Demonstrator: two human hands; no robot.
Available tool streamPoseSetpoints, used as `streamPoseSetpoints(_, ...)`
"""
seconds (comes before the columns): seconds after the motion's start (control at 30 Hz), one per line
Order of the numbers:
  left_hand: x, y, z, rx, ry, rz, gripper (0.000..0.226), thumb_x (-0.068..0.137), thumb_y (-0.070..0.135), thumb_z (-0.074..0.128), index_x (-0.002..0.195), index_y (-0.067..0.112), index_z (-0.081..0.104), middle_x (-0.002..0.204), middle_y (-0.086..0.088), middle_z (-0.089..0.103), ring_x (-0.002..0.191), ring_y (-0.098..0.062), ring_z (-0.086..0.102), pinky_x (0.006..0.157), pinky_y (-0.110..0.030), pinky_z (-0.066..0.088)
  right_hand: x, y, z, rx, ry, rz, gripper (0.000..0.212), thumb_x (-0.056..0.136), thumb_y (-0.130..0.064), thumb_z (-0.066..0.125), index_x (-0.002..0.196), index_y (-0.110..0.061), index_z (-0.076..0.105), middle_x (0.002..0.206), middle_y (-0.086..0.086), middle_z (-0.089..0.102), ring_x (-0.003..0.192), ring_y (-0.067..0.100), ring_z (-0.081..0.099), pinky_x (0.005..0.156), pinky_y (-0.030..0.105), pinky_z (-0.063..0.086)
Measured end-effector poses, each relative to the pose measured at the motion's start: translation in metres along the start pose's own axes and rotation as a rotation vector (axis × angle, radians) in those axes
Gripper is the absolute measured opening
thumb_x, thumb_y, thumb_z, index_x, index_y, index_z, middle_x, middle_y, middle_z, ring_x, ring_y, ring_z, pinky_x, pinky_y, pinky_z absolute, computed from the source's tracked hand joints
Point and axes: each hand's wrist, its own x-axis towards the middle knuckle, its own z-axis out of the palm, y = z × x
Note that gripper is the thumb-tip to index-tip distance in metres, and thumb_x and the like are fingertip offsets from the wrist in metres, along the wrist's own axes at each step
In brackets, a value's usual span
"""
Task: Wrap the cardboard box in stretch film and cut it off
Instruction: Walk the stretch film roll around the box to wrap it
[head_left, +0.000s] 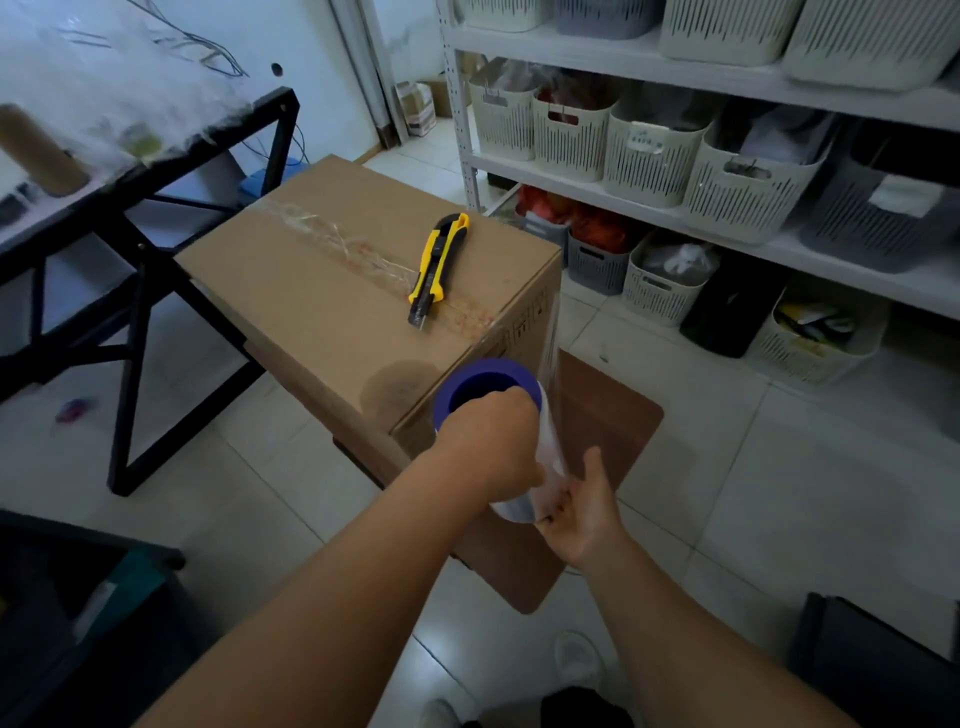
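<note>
A tall brown cardboard box (322, 291) stands on the tiled floor, its top seam taped. A yellow and black utility knife (435, 265) lies on the box top near the right edge. At the box's near right corner I hold a stretch film roll (524, 499) with a blue core (488, 384), standing upright. My left hand (493, 441) grips the roll's top end, fingers in the core. My right hand (582, 514) holds the roll's bottom end from below. A sheet of clear film (550, 332) runs from the roll along the box's right side.
A black-framed table (156, 249) stands to the left of the box. White metal shelving (727, 218) with slotted baskets lines the right. A brown board (608, 415) lies on the floor beside the box. Dark crates sit at bottom left (78, 597) and bottom right (872, 649).
</note>
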Motion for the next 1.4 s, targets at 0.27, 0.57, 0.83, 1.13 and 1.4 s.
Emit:
streamPoseSetpoints(0.27,-0.027,-0.021,0.009,0.064,0.005,0.108,0.041,0.089,0.023,0.063,0.119,0.002,0.044,0.099,-0.011,0.064,0.086,-0.025,0.064,0.071,-0.034,0.055,-0.015,0.044,0.011,0.057,0.000,-0.075,0.078,0.093,-0.069,0.025,0.135,-0.009,0.054,0.133,0.017,0.059,0.121,0.028,0.057,0.110,0.041,0.040)
streamPoseSetpoints(0.57,-0.056,-0.043,0.020,0.123,-0.009,0.166,0.044,0.089,0.021,0.062,0.123,0.001,0.042,0.100,-0.011,0.064,0.086,-0.024,0.064,0.070,-0.033,0.053,-0.019,0.088,0.011,0.074,-0.011,-0.169,0.076,0.094,-0.068,0.021,0.121,-0.009,0.062,0.091,0.011,0.073,0.081,0.018,0.069,0.071,0.030,0.052)
streamPoseSetpoints(0.83,-0.066,-0.047,0.022,0.090,0.004,0.126,0.041,0.088,0.020,0.062,0.119,0.003,0.043,0.098,-0.010,0.063,0.081,-0.023,0.061,0.066,-0.031,0.051,-0.028,0.096,0.021,0.054,0.024,-0.106,0.084,0.089,-0.074,0.024,0.135,-0.012,0.055,0.133,0.016,0.060,0.123,0.029,0.056,0.110,0.045,0.039)
streamPoseSetpoints(1.13,-0.082,-0.062,0.029,0.085,0.042,0.108,0.035,0.090,0.019,0.060,0.117,0.003,0.044,0.092,-0.009,0.061,0.071,-0.021,0.054,0.061,-0.031,0.046,-0.037,0.109,0.028,0.036,0.025,-0.110,0.074,0.093,-0.069,0.023,0.116,-0.010,0.062,0.097,0.008,0.072,0.093,0.019,0.067,0.086,0.031,0.053)
streamPoseSetpoints(1.4,-0.098,-0.093,0.036,0.059,0.025,0.101,0.039,0.090,0.023,0.061,0.117,0.002,0.044,0.096,-0.011,0.063,0.080,-0.026,0.062,0.064,-0.034,0.049,-0.039,0.144,0.041,0.071,0.061,-0.141,0.079,0.094,-0.067,0.024,0.134,-0.007,0.056,0.117,0.011,0.068,0.099,0.020,0.064,0.082,0.029,0.050)
